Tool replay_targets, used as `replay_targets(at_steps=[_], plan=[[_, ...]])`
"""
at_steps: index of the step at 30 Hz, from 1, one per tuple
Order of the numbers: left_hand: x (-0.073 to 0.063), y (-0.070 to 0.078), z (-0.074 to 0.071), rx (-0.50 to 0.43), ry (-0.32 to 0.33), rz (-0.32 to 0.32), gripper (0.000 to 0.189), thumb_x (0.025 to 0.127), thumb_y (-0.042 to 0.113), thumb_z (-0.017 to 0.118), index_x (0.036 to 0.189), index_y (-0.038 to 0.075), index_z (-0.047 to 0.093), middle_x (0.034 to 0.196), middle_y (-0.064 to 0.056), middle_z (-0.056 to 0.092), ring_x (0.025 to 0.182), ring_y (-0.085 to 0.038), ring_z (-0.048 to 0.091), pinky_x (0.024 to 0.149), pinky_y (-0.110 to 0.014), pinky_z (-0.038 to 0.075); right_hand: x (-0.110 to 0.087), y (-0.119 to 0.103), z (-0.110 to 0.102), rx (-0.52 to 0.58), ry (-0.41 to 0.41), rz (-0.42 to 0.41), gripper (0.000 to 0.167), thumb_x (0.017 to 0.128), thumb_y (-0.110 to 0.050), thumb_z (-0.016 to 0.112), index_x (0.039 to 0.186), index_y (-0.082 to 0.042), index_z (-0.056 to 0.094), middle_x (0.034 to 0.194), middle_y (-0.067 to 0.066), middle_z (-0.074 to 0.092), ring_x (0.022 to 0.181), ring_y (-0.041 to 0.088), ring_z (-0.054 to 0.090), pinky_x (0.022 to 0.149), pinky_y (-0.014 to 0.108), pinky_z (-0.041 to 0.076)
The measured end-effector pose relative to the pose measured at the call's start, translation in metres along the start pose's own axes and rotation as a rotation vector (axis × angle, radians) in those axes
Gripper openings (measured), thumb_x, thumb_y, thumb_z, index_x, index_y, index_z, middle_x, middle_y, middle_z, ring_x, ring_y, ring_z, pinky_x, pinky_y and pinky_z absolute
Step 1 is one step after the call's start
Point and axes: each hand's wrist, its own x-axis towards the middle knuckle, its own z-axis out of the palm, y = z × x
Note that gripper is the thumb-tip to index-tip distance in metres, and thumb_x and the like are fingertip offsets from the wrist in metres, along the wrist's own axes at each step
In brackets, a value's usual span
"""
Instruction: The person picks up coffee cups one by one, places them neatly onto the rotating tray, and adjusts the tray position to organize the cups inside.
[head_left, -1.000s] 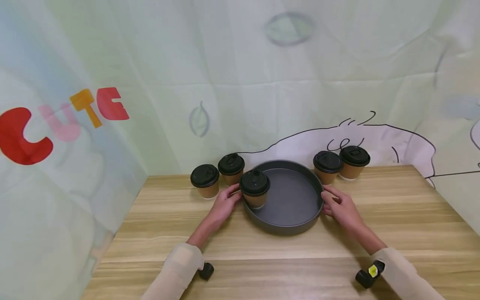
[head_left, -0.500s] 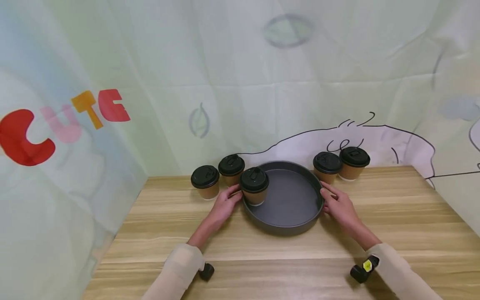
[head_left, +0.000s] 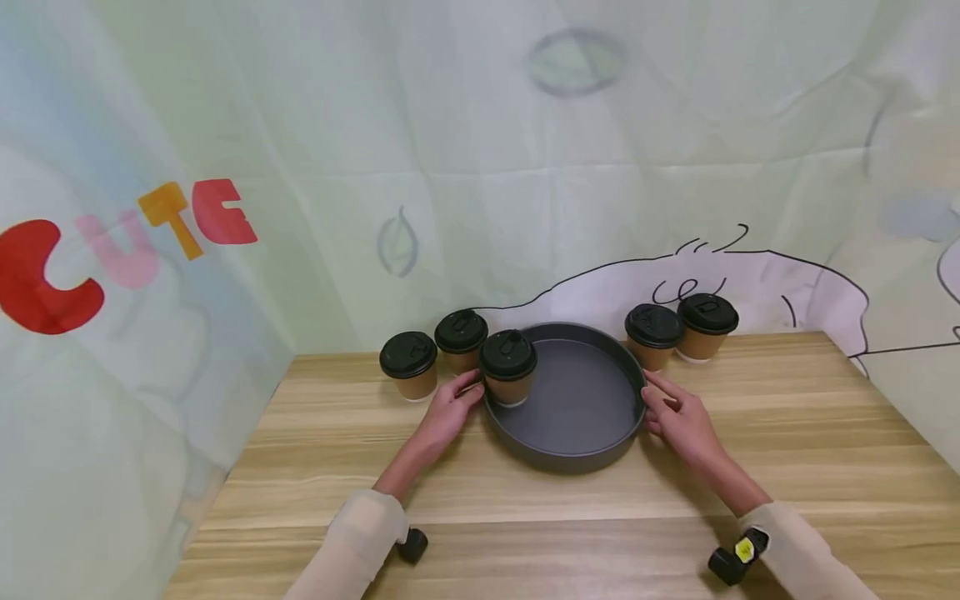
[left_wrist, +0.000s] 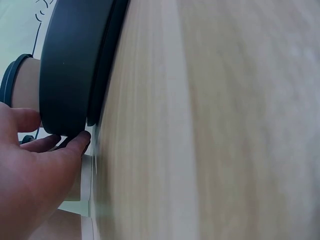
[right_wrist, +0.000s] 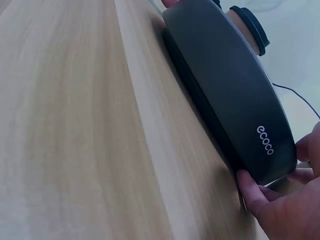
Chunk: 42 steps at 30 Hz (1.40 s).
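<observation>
Pinching tray [head_left: 581,404] from both sides with left grip [head_left: 447,410] and right grip [head_left: 684,423]. Hold level and move slowly, minding off-centre cup [head_left: 508,379] inside.

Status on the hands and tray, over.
Left hand, right hand gripping tray at opposite sides. Lidded cup inside, toward left rim. Crowding: two cups near left hand, two more cups near right.
</observation>
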Motion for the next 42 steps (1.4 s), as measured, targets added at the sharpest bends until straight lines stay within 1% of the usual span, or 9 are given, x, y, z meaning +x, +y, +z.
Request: replay_targets(at_steps=[7, 11, 18, 26, 31, 33, 38, 41, 42], plan=[[0.000, 0.001, 0.000, 0.006, 0.005, -0.004, 0.048, 0.106, 0.010, 0.053, 0.149, -0.010, 0.048, 0.153, -0.025, 0.048, 0.144, -0.035, 0.041, 0.118, -0.049, 0.035, 0.005, -0.003, 0.001, -0.008, 0.004, 0.006, 0.054, 0.110, -0.030, 0.053, 0.159, -0.007, 0.042, 0.136, 0.031, 0.056, 0.087, 0.006, 0.069, 0.078, 0.022, 0.059], [0.000, 0.001, 0.001, 0.002, 0.002, -0.006, 0.048, 0.106, 0.009, 0.053, 0.149, -0.011, 0.047, 0.153, -0.026, 0.047, 0.144, -0.035, 0.041, 0.119, -0.050, 0.034, 0.006, -0.002, 0.002, 0.010, 0.011, 0.003, 0.053, 0.110, -0.026, 0.053, 0.158, -0.006, 0.042, 0.137, 0.032, 0.055, 0.085, 0.005, 0.069, 0.076, 0.021, 0.059], [0.000, 0.002, 0.001, -0.002, 0.000, -0.009, 0.048, 0.107, 0.010, 0.051, 0.150, -0.011, 0.045, 0.154, -0.026, 0.046, 0.143, -0.036, 0.042, 0.118, -0.050, 0.035, 0.001, 0.002, 0.004, 0.047, 0.026, -0.010, 0.053, 0.109, -0.021, 0.055, 0.158, -0.004, 0.042, 0.143, 0.034, 0.050, 0.085, 0.004, 0.070, 0.078, 0.022, 0.060], [0.001, 0.003, 0.001, 0.008, -0.008, -0.018, 0.050, 0.107, 0.011, 0.052, 0.151, -0.011, 0.044, 0.156, -0.025, 0.044, 0.146, -0.036, 0.039, 0.120, -0.050, 0.032, 0.000, 0.002, 0.002, 0.050, 0.022, -0.019, 0.054, 0.109, -0.024, 0.055, 0.158, -0.004, 0.042, 0.139, 0.035, 0.053, 0.087, 0.006, 0.070, 0.080, 0.024, 0.060], [0.001, 0.004, 0.001, 0.008, -0.011, -0.017, 0.050, 0.107, 0.011, 0.051, 0.151, -0.012, 0.043, 0.156, -0.026, 0.044, 0.147, -0.037, 0.037, 0.120, -0.050, 0.032, 0.000, 0.004, -0.006, 0.033, 0.001, -0.048, 0.055, 0.109, -0.026, 0.056, 0.158, -0.004, 0.041, 0.133, 0.036, 0.059, 0.087, 0.008, 0.072, 0.081, 0.028, 0.061], [0.001, 0.003, 0.001, 0.004, -0.012, -0.016, 0.050, 0.107, 0.011, 0.051, 0.151, -0.012, 0.043, 0.157, -0.027, 0.043, 0.147, -0.037, 0.037, 0.120, -0.051, 0.032, 0.001, 0.004, -0.011, 0.026, 0.003, -0.062, 0.056, 0.109, -0.026, 0.056, 0.158, -0.004, 0.041, 0.130, 0.033, 0.062, 0.087, 0.009, 0.073, 0.081, 0.029, 0.061], [0.000, 0.004, 0.000, -0.022, -0.020, -0.028, 0.051, 0.107, 0.012, 0.052, 0.152, -0.012, 0.042, 0.158, -0.027, 0.041, 0.147, -0.037, 0.037, 0.119, -0.051, 0.034, 0.000, 0.004, -0.028, -0.052, 0.047, -0.124, 0.059, 0.108, -0.031, 0.058, 0.158, -0.004, 0.041, 0.129, 0.035, 0.062, 0.088, 0.012, 0.074, 0.080, 0.027, 0.061], [0.001, 0.003, 0.000, -0.034, -0.029, -0.036, 0.052, 0.107, 0.012, 0.052, 0.152, -0.011, 0.041, 0.158, -0.027, 0.040, 0.147, -0.037, 0.037, 0.119, -0.051, 0.034, 0.000, 0.002, -0.037, -0.171, 0.090, -0.166, 0.063, 0.107, -0.036, 0.059, 0.158, -0.004, 0.041, 0.134, 0.036, 0.059, 0.095, 0.024, 0.075, 0.079, 0.026, 0.061], [0.001, 0.003, 0.000, -0.038, -0.032, -0.037, 0.052, 0.107, 0.013, 0.052, 0.152, -0.011, 0.041, 0.159, -0.027, 0.040, 0.147, -0.037, 0.037, 0.119, -0.051, 0.034, 0.001, 0.001, -0.039, -0.222, 0.112, -0.176, 0.065, 0.106, -0.039, 0.060, 0.158, -0.005, 0.041, 0.136, 0.034, 0.059, 0.101, 0.029, 0.074, 0.082, 0.028, 0.060]])
